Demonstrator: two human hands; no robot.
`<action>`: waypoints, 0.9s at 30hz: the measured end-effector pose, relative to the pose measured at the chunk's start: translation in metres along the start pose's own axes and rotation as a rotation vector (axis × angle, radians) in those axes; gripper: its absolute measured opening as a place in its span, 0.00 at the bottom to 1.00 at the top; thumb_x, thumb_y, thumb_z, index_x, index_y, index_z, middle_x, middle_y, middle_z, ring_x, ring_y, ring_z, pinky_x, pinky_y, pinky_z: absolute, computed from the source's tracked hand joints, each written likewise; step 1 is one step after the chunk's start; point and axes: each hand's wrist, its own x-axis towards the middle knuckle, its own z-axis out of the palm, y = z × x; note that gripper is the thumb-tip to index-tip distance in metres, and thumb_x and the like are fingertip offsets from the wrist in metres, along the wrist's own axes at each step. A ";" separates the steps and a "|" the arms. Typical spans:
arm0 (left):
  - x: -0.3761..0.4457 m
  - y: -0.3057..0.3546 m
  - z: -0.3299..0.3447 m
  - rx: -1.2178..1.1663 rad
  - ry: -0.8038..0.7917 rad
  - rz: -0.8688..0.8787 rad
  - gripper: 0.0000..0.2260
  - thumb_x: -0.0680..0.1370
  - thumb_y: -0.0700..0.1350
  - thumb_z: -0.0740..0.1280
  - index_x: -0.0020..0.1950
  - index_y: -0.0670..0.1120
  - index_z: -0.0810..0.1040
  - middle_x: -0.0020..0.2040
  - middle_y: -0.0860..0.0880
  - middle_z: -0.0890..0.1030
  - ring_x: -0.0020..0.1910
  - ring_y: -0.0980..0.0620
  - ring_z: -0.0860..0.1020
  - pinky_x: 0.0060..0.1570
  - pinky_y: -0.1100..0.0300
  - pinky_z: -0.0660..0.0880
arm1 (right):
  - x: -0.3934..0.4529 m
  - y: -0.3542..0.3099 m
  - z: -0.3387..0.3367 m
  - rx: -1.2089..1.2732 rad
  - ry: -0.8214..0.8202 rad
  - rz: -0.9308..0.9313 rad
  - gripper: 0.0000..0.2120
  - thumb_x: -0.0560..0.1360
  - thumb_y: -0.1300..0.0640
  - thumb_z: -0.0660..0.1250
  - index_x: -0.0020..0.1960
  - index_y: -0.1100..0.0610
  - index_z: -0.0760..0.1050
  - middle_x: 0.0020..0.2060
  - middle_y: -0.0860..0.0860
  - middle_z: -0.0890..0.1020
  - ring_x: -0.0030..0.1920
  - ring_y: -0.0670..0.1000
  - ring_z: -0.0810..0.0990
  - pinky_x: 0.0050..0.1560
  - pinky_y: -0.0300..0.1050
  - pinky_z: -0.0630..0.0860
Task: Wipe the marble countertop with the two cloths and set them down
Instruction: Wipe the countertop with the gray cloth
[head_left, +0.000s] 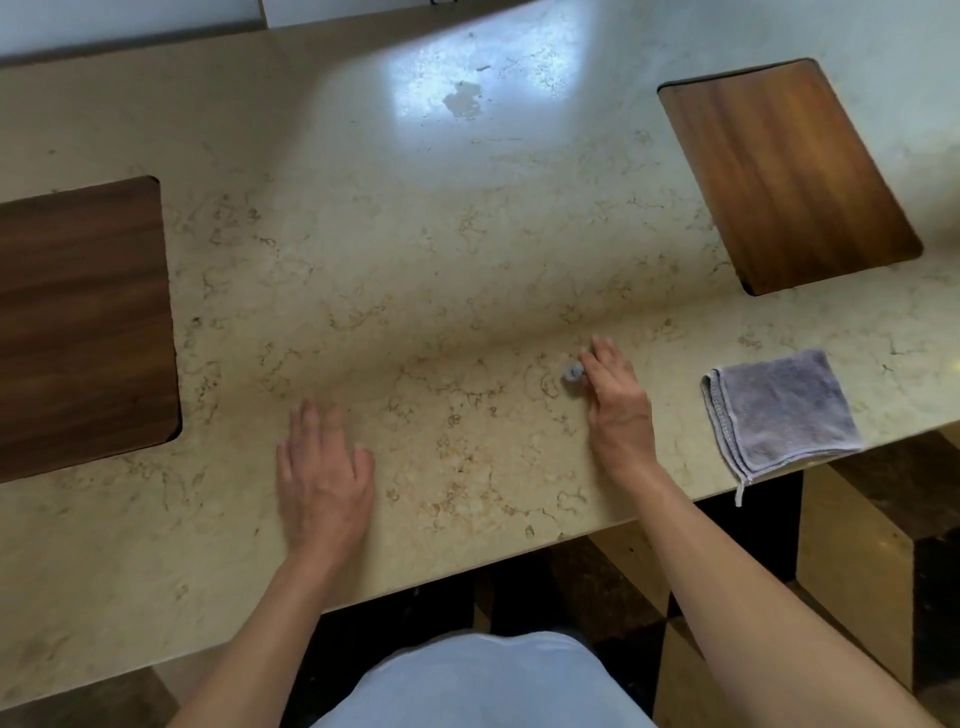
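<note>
A beige veined marble countertop (441, 249) fills the view. One folded grey-purple cloth (779, 410) lies at the counter's front right edge, a corner tag hanging over. My right hand (618, 405) rests palm down left of that cloth, and a small grey scrap of a second cloth (573, 372) shows under its fingertips; most of it is hidden. My left hand (322, 478) lies flat on the marble near the front edge, fingers spread, with nothing under it that I can see.
Two dark wooden boards sit in the counter: one at the left (78, 322), one at the back right (784, 171). A dull smear (462, 98) shows in the bright reflection at the back. The front edge (467, 571) runs just before my body.
</note>
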 end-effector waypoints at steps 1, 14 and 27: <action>0.003 0.017 0.003 -0.014 -0.020 0.037 0.26 0.82 0.50 0.54 0.80 0.46 0.56 0.81 0.42 0.54 0.81 0.46 0.49 0.78 0.48 0.43 | 0.010 0.002 -0.001 -0.007 0.001 0.000 0.23 0.77 0.75 0.64 0.71 0.65 0.71 0.73 0.60 0.71 0.76 0.59 0.66 0.78 0.51 0.58; 0.074 0.114 0.037 0.052 -0.190 0.066 0.37 0.80 0.65 0.51 0.81 0.48 0.42 0.81 0.41 0.39 0.80 0.42 0.37 0.74 0.42 0.37 | 0.153 0.062 -0.022 -0.281 -0.081 0.125 0.30 0.83 0.66 0.54 0.82 0.57 0.49 0.82 0.58 0.52 0.82 0.58 0.48 0.80 0.53 0.42; 0.074 0.112 0.042 0.093 -0.288 0.001 0.38 0.76 0.69 0.41 0.78 0.52 0.29 0.76 0.47 0.24 0.74 0.51 0.23 0.72 0.49 0.27 | 0.170 0.056 -0.021 -0.366 -0.329 -0.299 0.26 0.83 0.41 0.46 0.76 0.47 0.68 0.79 0.54 0.64 0.79 0.58 0.59 0.78 0.52 0.42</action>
